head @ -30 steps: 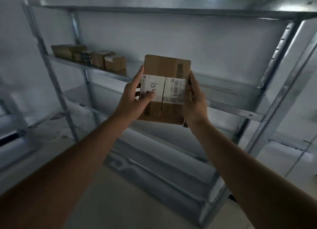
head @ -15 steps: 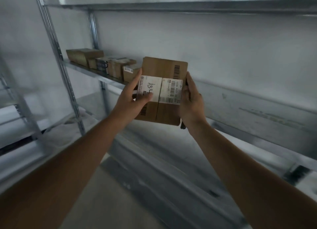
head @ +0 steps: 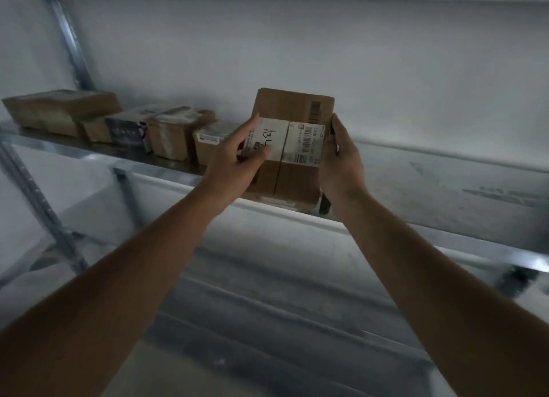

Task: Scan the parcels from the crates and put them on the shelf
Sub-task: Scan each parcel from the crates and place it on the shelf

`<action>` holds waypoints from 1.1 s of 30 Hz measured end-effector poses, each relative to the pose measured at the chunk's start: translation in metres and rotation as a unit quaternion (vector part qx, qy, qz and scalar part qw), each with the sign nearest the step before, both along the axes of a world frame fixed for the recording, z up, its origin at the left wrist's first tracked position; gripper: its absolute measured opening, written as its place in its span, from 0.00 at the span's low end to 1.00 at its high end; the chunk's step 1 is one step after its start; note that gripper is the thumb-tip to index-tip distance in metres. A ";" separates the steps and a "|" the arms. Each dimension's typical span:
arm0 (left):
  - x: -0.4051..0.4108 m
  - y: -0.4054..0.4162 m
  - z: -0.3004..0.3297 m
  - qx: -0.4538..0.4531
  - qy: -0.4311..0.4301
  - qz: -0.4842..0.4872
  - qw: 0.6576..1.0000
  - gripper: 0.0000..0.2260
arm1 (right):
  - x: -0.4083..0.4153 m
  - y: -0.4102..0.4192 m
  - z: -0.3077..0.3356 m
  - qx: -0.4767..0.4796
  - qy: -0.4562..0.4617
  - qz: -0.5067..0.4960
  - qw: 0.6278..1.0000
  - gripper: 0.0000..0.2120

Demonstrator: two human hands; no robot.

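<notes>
Cardboard parcel [head: 292, 141] stands upright at the front edge of the metal shelf [head: 445, 236], labels facing out, likely so they stay readable; left hand [head: 237, 162] grips its nine o'clock side, thumb across the handwritten label [head: 269, 142]; right hand [head: 340, 162] clasps the three o'clock edge; shelved parcels [head: 118, 123] line up toward nine o'clock; pale wall [head: 297, 55] stands behind.
</notes>
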State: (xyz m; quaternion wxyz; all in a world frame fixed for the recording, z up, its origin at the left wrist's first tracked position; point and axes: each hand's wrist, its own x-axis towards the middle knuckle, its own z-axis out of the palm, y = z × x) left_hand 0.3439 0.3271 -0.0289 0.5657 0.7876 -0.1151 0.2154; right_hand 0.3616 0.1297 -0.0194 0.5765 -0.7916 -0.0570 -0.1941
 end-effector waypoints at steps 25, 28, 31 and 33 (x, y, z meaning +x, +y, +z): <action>0.144 0.015 0.003 0.259 0.063 0.045 0.963 0.20 | 0.124 0.025 0.021 -0.076 0.244 -0.032 0.966 0.16; 0.144 0.016 0.007 0.289 0.065 0.056 0.953 0.15 | 0.125 0.027 0.027 -0.135 0.272 -0.036 0.952 0.16; 0.145 0.014 0.010 0.326 0.056 0.056 0.942 0.12 | 0.127 0.025 0.026 -0.158 0.255 -0.048 0.953 0.18; 0.144 0.013 0.014 0.346 0.053 0.058 0.935 0.13 | 0.127 0.025 0.022 -0.167 0.229 -0.058 0.957 0.19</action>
